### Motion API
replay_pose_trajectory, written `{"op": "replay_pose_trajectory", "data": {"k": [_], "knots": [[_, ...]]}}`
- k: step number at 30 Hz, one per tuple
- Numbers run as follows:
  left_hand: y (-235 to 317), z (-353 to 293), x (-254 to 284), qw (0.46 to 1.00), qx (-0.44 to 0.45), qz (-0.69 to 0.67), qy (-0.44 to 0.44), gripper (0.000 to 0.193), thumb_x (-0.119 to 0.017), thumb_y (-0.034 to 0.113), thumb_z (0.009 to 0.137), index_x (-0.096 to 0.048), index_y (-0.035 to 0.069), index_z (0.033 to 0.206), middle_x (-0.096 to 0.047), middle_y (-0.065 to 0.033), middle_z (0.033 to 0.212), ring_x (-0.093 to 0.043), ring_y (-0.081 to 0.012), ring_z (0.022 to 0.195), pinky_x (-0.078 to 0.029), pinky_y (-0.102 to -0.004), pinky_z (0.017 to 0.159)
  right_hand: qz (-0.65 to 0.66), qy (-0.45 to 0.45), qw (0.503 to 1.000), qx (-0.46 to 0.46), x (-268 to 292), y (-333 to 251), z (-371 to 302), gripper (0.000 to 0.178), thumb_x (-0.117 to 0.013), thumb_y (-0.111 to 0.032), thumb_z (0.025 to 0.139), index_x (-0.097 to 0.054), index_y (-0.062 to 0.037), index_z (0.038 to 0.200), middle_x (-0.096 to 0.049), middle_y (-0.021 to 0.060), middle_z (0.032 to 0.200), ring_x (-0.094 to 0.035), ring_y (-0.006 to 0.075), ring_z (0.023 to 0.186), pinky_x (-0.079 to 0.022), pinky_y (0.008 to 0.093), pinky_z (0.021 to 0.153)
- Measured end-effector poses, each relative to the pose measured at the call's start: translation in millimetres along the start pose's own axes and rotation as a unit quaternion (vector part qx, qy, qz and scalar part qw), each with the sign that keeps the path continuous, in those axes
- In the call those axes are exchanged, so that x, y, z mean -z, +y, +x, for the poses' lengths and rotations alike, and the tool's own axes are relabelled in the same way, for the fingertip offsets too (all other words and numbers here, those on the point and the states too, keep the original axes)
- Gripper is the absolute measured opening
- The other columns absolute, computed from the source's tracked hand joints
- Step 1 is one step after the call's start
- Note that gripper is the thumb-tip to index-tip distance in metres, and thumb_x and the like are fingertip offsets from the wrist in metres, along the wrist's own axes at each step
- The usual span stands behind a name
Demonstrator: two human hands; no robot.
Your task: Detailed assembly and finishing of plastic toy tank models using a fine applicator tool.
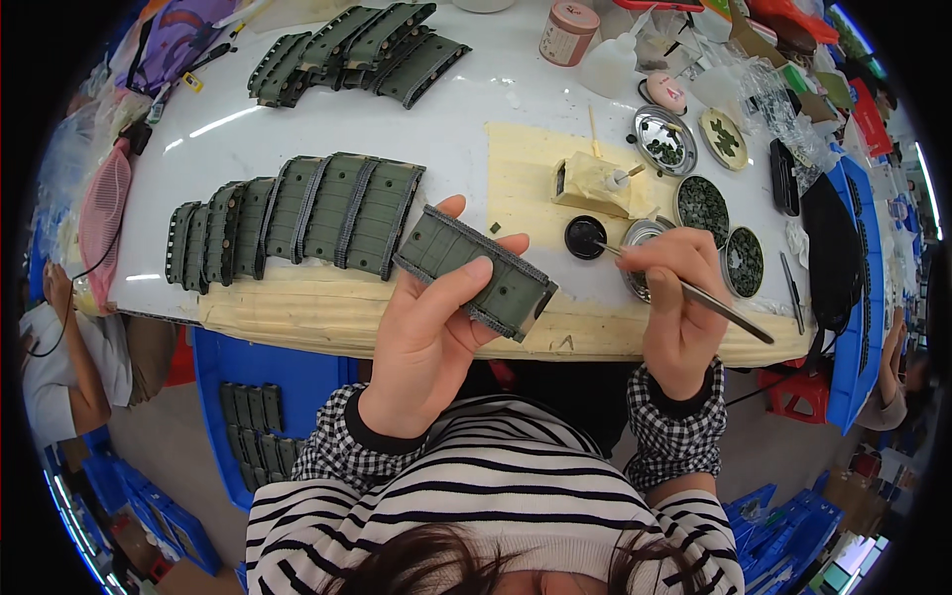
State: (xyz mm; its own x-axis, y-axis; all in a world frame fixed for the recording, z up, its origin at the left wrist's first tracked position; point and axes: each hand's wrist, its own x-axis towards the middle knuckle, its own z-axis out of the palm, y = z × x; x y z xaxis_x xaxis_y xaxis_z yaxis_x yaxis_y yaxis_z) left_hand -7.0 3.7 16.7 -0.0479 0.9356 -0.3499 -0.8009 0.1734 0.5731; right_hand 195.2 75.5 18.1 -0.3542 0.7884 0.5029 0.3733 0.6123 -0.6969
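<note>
Mid-frame, the left hand (428, 332) grips a green pouch (478, 273) tilted above the table (297, 129) edge, thumb across its face. The right hand (676, 297) pinches tweezers (694, 293), their tip at a small black dish (585, 237). This looks like the pick-up step: taking something from the dish. Next likely calls for a steady carry to the pouch. Finished pouches (297, 223) lie at left.

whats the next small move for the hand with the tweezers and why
Probably lift the tweezers off the small black dish and carry them to the green pouch held up in the left hand. The right hand has their tip at the dish.
</note>
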Motion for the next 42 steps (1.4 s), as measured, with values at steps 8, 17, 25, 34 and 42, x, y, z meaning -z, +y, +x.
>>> {"op": "replay_pose_trajectory", "data": {"k": [8,17,25,34,42], "knots": [[-1.9,3.9,-1.5,0.999,0.033,-0.026,0.019,0.048,-0.051,0.005,0.092,-0.036,0.01,0.138,-0.056,-0.0204,0.123,-0.06,-0.0239,0.109,-0.056,-0.0383,0.087,0.146,-0.064,0.986,0.049,0.9,-23.8,-3.2,0.016,-0.065,-0.006,0.082,-0.067,-0.0005,0.097,-0.068,0.0107,0.088,-0.066,0.0298,0.091,-0.051,0.0363,0.08],[-2.7,4.5,-0.5,0.999,0.036,-0.025,0.027,0.043,-0.051,0.005,0.093,-0.04,0.009,0.134,-0.058,-0.0192,0.12,-0.06,-0.0244,0.11,-0.055,-0.0382,0.088,0.162,-0.11,0.981,0.013,0.3,-23.3,-2.0,0.015,-0.064,-0.007,0.086,-0.067,0.0005,0.099,-0.069,0.0162,0.103,-0.068,0.0258,0.089,-0.053,0.0323,0.08],[-3.8,5.2,-1.6,0.999,0.035,-0.023,0.029,0.043,-0.051,0.004,0.093,-0.04,0.009,0.134,-0.058,-0.0197,0.12,-0.06,-0.0245,0.111,-0.055,-0.0386,0.088,0.15,-0.107,0.983,0.012,-0.9,-23.5,-2.4,0.015,-0.064,-0.006,0.086,-0.068,0.0007,0.099,-0.07,0.015,0.101,-0.068,0.0253,0.088,-0.053,0.0318,0.079],[-3.7,5.4,-1.2,0.999,0.035,-0.024,0.029,0.044,-0.052,0.005,0.092,-0.04,0.009,0.134,-0.058,-0.0203,0.119,-0.062,-0.0245,0.106,-0.057,-0.037,0.085,0.139,-0.113,0.984,0.015,-0.1,-24.3,-1.7,0.016,-0.065,-0.008,0.085,-0.068,0.0008,0.098,-0.07,0.0146,0.1,-0.068,0.0259,0.088,-0.053,0.0322,0.078],[-3.8,5.6,0.3,0.999,0.032,-0.023,0.018,0.042,-0.052,0.006,0.093,-0.041,0.008,0.134,-0.059,-0.0197,0.118,-0.062,-0.0243,0.106,-0.056,-0.0372,0.085,0.126,-0.125,0.983,0.041,1.6,-26.7,0.9,0.019,-0.068,-0.007,0.081,-0.067,0.0004,0.099,-0.07,0.0146,0.101,-0.068,0.0261,0.089,-0.054,0.032,0.077]]}}
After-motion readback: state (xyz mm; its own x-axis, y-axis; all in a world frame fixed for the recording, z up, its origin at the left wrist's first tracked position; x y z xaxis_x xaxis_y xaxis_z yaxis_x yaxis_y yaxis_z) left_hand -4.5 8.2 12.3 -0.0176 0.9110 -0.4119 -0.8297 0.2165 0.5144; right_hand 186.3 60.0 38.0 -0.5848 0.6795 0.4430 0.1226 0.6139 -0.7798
